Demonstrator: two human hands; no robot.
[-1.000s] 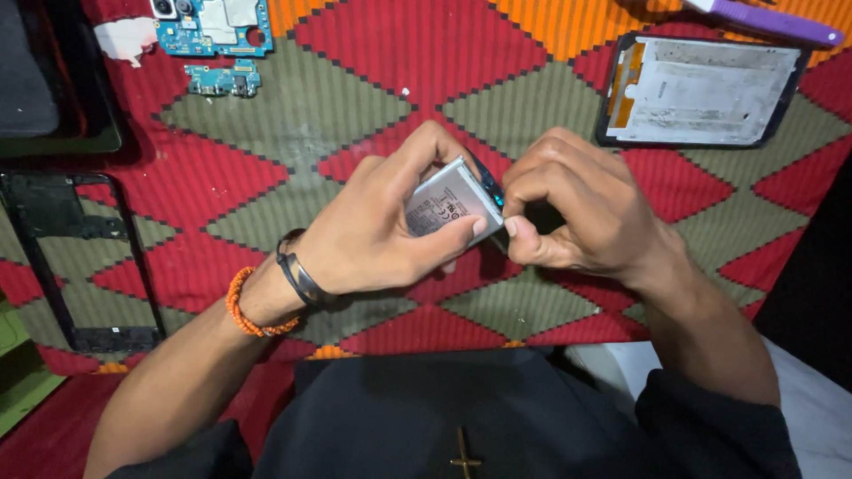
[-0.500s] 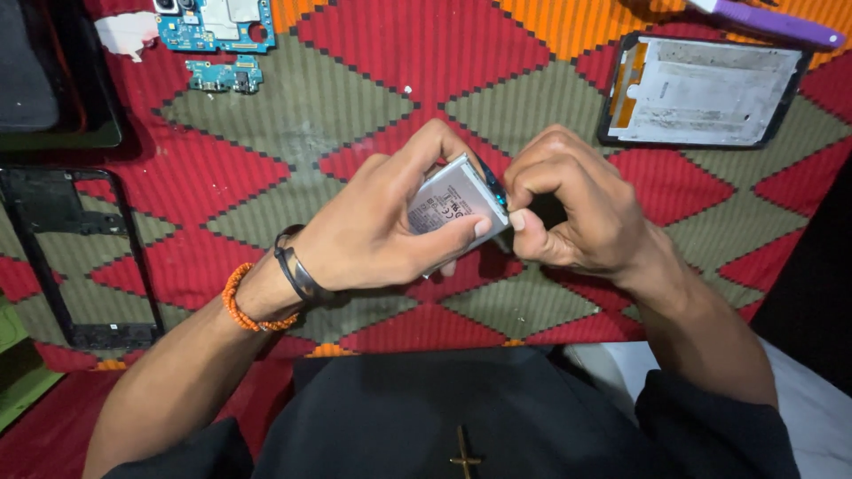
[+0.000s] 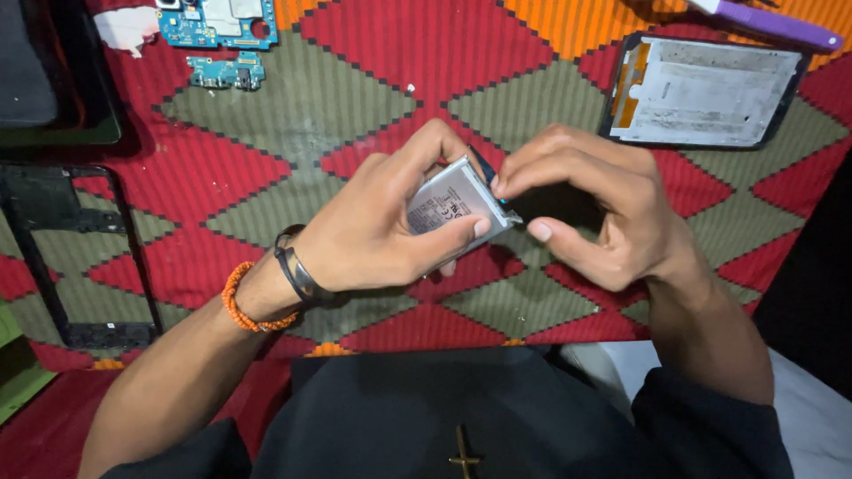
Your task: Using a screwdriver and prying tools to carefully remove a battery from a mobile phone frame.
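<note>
My left hand [image 3: 377, 226] grips a flat silver phone battery [image 3: 451, 202] between thumb and fingers, holding it tilted above a patterned cloth. My right hand [image 3: 590, 208] is at the battery's upper right corner, its fingertips pinching a thin dark strip [image 3: 484, 166] that sticks up from the battery's edge. The left wrist carries an orange bead bracelet and a black band. Part of the battery is hidden under my left fingers.
On the red, green and orange woven cloth [image 3: 355, 106] lie blue circuit boards [image 3: 217, 22] at top left, a black phone frame [image 3: 80, 257] at left, an opened phone body [image 3: 706, 89] at top right and a purple tool [image 3: 768, 22] beyond it.
My right fingers shifted from the battery's lower right edge up to its top corner and now pinch the dark strip. The left hand kept its grip.
</note>
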